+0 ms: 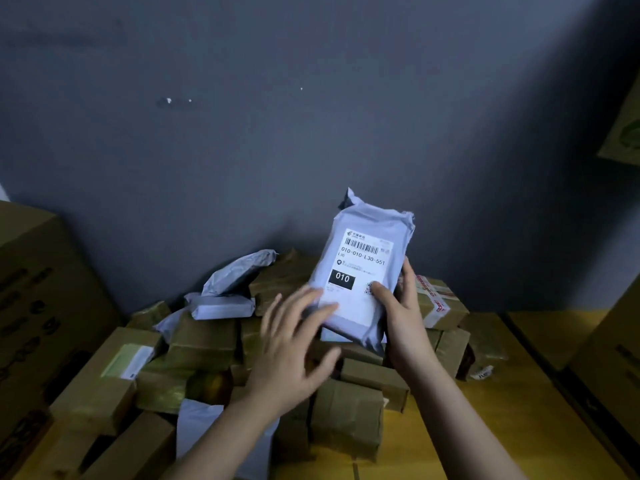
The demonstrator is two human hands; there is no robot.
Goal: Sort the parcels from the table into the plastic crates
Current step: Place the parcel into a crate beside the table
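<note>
My right hand (403, 317) grips a grey plastic mailer parcel (367, 244) by its lower right corner, thumb on the white label that reads 010. The parcel is held up, tilted, above the pile. My left hand (294, 344) is spread with straight fingers, blurred, its fingertips at the parcel's lower left edge. Under both hands lies a heap of brown taped box parcels (346, 414) on a yellow table (440, 441). More grey mailers (225, 304) lie on the heap's far left. No plastic crate is in view.
A grey wall (311, 116) stands right behind the heap. Large cardboard boxes stand at the left (38, 289) and at the right edge (613, 358). A box with a pale green label (117, 368) lies at the heap's left. Bare yellow tabletop shows at the right.
</note>
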